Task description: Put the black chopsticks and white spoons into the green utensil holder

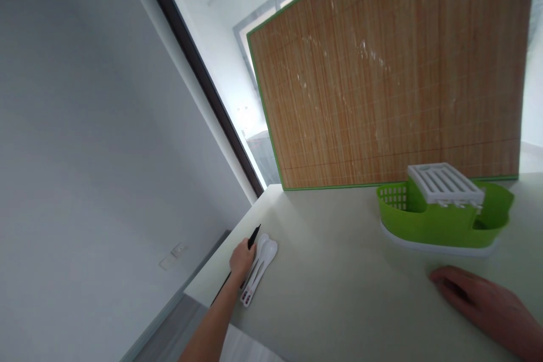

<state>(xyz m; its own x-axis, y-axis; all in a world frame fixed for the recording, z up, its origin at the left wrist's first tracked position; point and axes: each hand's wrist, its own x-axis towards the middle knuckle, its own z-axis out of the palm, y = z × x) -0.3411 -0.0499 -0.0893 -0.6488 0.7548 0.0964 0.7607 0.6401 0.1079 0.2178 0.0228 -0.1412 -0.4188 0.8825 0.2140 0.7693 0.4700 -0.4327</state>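
My left hand [242,258] is closed round a thin black stick-like object [254,235] at the table's left edge. Right beside it lie white spoons [266,254], their bowls pointing away from me. A green caddy [445,224] with a white slotted top [445,182] and a white base stands at the right of the table. My right hand [470,297] rests in front of the caddy, not touching it, with its fingers curled together; nothing shows in it.
The pale table [331,271] spans the lower view. Along its back edge stands a bamboo mat panel [390,79] with green edging. To the left rises a grey wall [93,153] with a socket [179,249].
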